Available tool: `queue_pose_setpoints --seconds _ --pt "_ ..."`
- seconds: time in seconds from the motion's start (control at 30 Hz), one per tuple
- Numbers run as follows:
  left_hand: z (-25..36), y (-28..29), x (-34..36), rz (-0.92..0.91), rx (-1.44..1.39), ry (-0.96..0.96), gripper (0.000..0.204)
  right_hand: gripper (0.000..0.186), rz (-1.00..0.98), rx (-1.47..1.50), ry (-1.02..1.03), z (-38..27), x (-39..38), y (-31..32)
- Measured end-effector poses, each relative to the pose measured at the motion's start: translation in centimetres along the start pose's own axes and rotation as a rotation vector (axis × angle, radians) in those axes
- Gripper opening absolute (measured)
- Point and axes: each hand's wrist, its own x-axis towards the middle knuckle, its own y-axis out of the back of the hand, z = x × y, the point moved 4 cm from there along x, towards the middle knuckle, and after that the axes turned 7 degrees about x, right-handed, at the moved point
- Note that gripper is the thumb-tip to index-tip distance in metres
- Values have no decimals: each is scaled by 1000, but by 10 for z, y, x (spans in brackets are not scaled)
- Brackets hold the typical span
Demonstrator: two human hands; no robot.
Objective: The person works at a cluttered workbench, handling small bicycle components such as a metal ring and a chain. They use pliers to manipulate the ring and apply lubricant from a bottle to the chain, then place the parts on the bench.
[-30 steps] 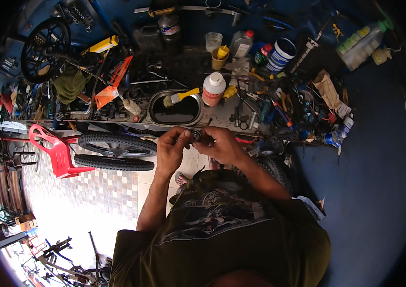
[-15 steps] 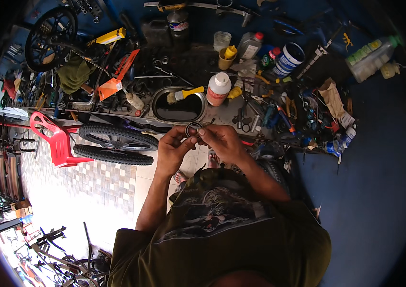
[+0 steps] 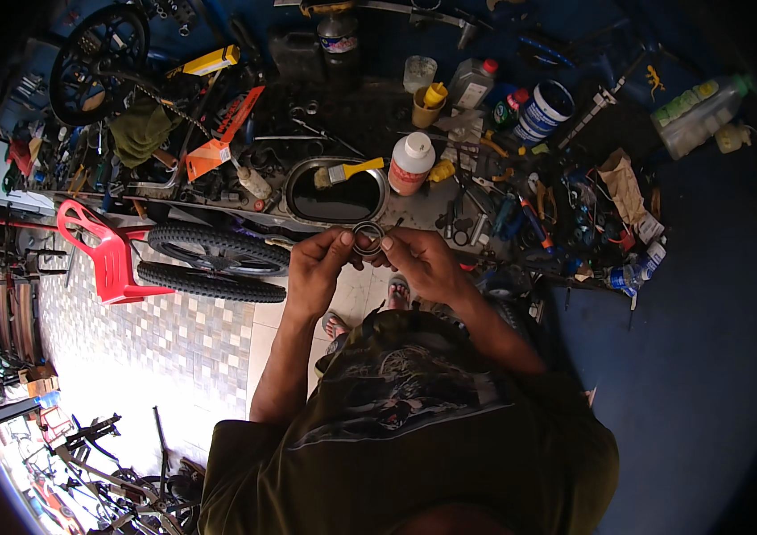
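Note:
Between my two hands, just in front of the workbench's near edge, is a small metal ring [image 3: 368, 229], perhaps a bearing. My left hand [image 3: 318, 260] pinches its left side with thumb and fingers. On the other side, my right hand [image 3: 423, 259] grips it the same way, the thumb on the rim. Fingers partly show through and under the ring. Right behind my hands, an oval metal pan [image 3: 293, 207] of dark liquid sits on the bench, a yellow-handled brush [image 3: 356, 170] lying across its far rim. A white-capped bottle [image 3: 411, 160] stands beside the pan.
Pliers, screwdrivers and other tools [image 3: 534, 218] crowd the bench on the right. A blue-and-white tub [image 3: 545, 111] stands farther back. Bicycle tyres [image 3: 209, 283] and a red plastic chair [image 3: 111, 259] are to the left. Bike frames [image 3: 119, 473] lie at lower left.
My left fingers have shifted to the ring's left edge, and the ring has turned more face-up between both hands. The view has shifted slightly.

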Motion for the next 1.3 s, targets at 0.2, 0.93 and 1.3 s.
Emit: queue_pose_setpoints --seconds 0.2,0.93,1.3 --pt "-12 -1 -4 -30 -434 -134 18 26 85 -82 -70 19 3 4" --pt "-23 0 -13 32 -406 52 26 58 -16 -877 592 -42 -11 -18" --pt "21 -9 -27 -61 336 -370 46 39 -25 -556 499 -39 -7 -7"
